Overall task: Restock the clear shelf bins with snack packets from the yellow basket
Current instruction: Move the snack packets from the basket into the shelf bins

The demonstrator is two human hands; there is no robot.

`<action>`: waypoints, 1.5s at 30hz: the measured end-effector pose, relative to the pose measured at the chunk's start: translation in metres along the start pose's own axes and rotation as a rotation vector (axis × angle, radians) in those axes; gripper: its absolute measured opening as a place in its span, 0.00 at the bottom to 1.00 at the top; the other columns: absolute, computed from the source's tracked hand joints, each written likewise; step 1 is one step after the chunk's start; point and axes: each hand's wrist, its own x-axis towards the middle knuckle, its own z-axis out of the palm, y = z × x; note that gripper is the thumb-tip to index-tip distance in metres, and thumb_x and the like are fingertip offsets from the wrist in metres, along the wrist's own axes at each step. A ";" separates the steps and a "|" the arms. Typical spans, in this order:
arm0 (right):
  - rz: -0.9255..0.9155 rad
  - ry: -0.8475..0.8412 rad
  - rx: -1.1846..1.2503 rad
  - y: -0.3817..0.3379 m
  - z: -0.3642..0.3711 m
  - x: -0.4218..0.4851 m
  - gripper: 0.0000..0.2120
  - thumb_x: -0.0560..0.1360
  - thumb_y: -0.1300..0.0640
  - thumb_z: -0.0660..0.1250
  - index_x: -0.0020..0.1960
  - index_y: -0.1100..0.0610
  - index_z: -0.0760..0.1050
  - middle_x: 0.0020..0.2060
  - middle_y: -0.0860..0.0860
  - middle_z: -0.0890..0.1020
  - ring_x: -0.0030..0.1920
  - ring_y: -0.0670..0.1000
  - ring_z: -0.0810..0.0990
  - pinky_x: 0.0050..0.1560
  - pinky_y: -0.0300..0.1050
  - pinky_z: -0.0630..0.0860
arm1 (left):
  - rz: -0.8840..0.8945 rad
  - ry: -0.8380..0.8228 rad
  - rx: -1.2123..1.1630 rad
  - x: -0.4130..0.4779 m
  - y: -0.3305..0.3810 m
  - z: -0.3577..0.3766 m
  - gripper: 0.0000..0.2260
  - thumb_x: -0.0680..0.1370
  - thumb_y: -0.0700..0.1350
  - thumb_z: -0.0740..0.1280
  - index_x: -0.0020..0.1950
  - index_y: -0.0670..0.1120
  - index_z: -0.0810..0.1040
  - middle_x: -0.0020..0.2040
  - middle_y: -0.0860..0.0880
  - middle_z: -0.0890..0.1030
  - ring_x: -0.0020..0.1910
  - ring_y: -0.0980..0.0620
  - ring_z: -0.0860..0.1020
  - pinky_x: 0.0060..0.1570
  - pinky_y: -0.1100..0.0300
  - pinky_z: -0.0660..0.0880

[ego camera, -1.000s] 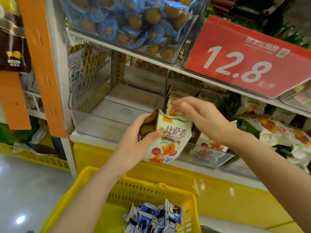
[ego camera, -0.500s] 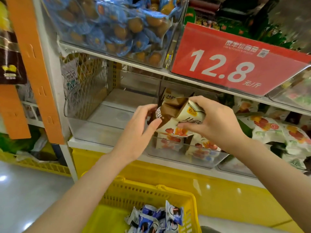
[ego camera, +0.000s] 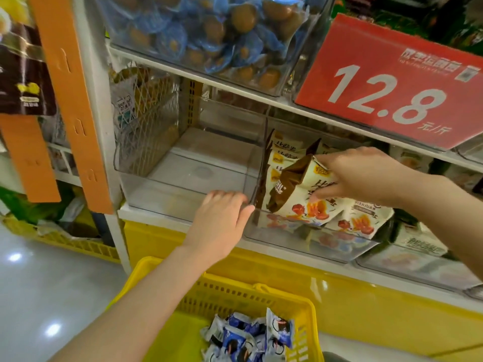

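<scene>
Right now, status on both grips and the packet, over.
Right grip holds brown-and-white packet in stocked bin. Left grip free, by rim of empty bin. Nothing blocking.

Red price sign [ego camera: 389, 82] — "12.8 元/斤".

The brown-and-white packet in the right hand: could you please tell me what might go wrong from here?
The packet, held by the right hand, hangs tilted near the front wall of the stocked bin; released there, it may slide out. The left hand at the rim could knock it.
</scene>
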 end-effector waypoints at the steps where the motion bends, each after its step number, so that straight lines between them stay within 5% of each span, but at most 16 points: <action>1: 0.009 0.015 0.044 -0.003 0.004 0.001 0.41 0.68 0.32 0.62 0.74 0.53 0.58 0.55 0.52 0.79 0.50 0.52 0.78 0.46 0.43 0.73 | -0.004 0.003 -0.003 0.001 0.001 0.001 0.18 0.80 0.55 0.48 0.57 0.50 0.74 0.53 0.52 0.79 0.53 0.53 0.74 0.59 0.58 0.64; 6: 0.081 -0.039 0.232 -0.022 0.031 0.012 0.40 0.71 0.36 0.63 0.74 0.55 0.55 0.62 0.55 0.76 0.58 0.56 0.77 0.54 0.47 0.74 | -0.006 0.004 -0.018 0.003 0.001 0.002 0.18 0.80 0.54 0.47 0.56 0.51 0.74 0.51 0.53 0.79 0.51 0.54 0.74 0.58 0.58 0.64; 12: 0.032 -0.088 0.220 -0.020 0.042 0.025 0.36 0.71 0.36 0.63 0.70 0.55 0.60 0.55 0.54 0.78 0.54 0.56 0.77 0.46 0.46 0.71 | -0.039 0.073 -0.122 0.008 0.007 0.000 0.16 0.81 0.53 0.50 0.63 0.50 0.71 0.57 0.52 0.79 0.54 0.55 0.75 0.57 0.60 0.65; 17: -0.072 0.011 0.226 -0.033 0.057 0.029 0.33 0.71 0.38 0.65 0.67 0.58 0.63 0.56 0.55 0.78 0.53 0.55 0.78 0.43 0.43 0.68 | 0.034 0.091 -0.413 0.020 0.030 0.001 0.23 0.78 0.55 0.57 0.73 0.52 0.59 0.69 0.54 0.67 0.62 0.66 0.63 0.58 0.72 0.59; 23: 0.030 0.182 0.312 -0.039 0.058 0.005 0.36 0.71 0.41 0.68 0.72 0.55 0.61 0.62 0.54 0.75 0.59 0.54 0.76 0.51 0.45 0.74 | 0.023 0.070 -0.431 0.030 0.028 0.005 0.20 0.77 0.49 0.64 0.68 0.52 0.67 0.64 0.53 0.70 0.64 0.58 0.66 0.62 0.64 0.63; 28: 0.045 0.397 0.116 -0.053 0.069 -0.008 0.31 0.57 0.44 0.78 0.50 0.65 0.79 0.38 0.57 0.83 0.36 0.56 0.83 0.34 0.45 0.79 | 0.143 0.033 -0.275 0.021 0.016 0.011 0.25 0.76 0.47 0.65 0.72 0.49 0.62 0.71 0.53 0.65 0.68 0.59 0.62 0.64 0.65 0.59; 30: 0.010 0.332 0.133 -0.056 0.075 -0.002 0.29 0.62 0.46 0.77 0.51 0.67 0.78 0.40 0.59 0.83 0.39 0.59 0.82 0.40 0.49 0.79 | 0.147 0.048 -0.235 0.018 0.018 0.010 0.26 0.76 0.48 0.64 0.73 0.49 0.61 0.72 0.52 0.64 0.69 0.58 0.62 0.64 0.64 0.58; 34: -0.027 0.157 0.168 -0.053 0.080 0.007 0.29 0.78 0.41 0.55 0.69 0.62 0.63 0.61 0.56 0.74 0.60 0.56 0.72 0.61 0.43 0.62 | 0.200 0.108 -0.156 0.020 0.028 0.004 0.27 0.76 0.45 0.66 0.73 0.47 0.61 0.72 0.50 0.65 0.71 0.54 0.62 0.67 0.62 0.56; 38: -0.040 0.162 0.214 -0.049 0.071 -0.007 0.26 0.78 0.43 0.57 0.67 0.61 0.65 0.61 0.56 0.75 0.62 0.55 0.72 0.64 0.44 0.64 | 0.280 0.077 -0.042 0.027 0.046 0.000 0.25 0.78 0.46 0.64 0.74 0.46 0.61 0.73 0.49 0.64 0.73 0.53 0.59 0.69 0.62 0.46; 42: 0.190 0.403 0.190 -0.017 0.071 -0.043 0.25 0.76 0.45 0.61 0.66 0.61 0.70 0.61 0.57 0.77 0.63 0.58 0.74 0.67 0.50 0.66 | 0.398 0.008 0.227 0.035 0.053 0.005 0.23 0.80 0.51 0.55 0.73 0.44 0.61 0.72 0.47 0.67 0.74 0.48 0.58 0.71 0.57 0.44; 45: 0.337 0.167 0.167 0.014 0.079 -0.054 0.38 0.74 0.34 0.51 0.74 0.59 0.57 0.68 0.55 0.70 0.69 0.55 0.67 0.72 0.47 0.56 | 0.397 -0.017 0.351 0.038 0.060 0.008 0.21 0.79 0.49 0.59 0.69 0.42 0.69 0.64 0.44 0.76 0.67 0.45 0.70 0.69 0.52 0.55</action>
